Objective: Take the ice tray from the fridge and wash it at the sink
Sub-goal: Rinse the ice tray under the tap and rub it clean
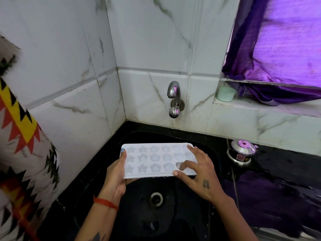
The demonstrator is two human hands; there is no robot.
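A white ice tray [154, 160] with star and flower moulds is held flat over the black sink [173, 206]. My left hand [115, 178] grips its left end, thumb on top and fingers underneath. My right hand [198, 171] rests on the tray's right end with fingers spread, one fingertip pressed into a mould. The steel tap [174, 98] on the tiled wall sits above and behind the tray; no water runs from it. The sink drain [156, 199] lies below the tray.
A small steel pot [242, 153] stands on the black counter right of the sink, with a purple cloth [264, 197] in front of it. A pale green cup [225, 93] sits on the window ledge under a purple curtain [278, 58]. Patterned fabric [20, 145] hangs at the left.
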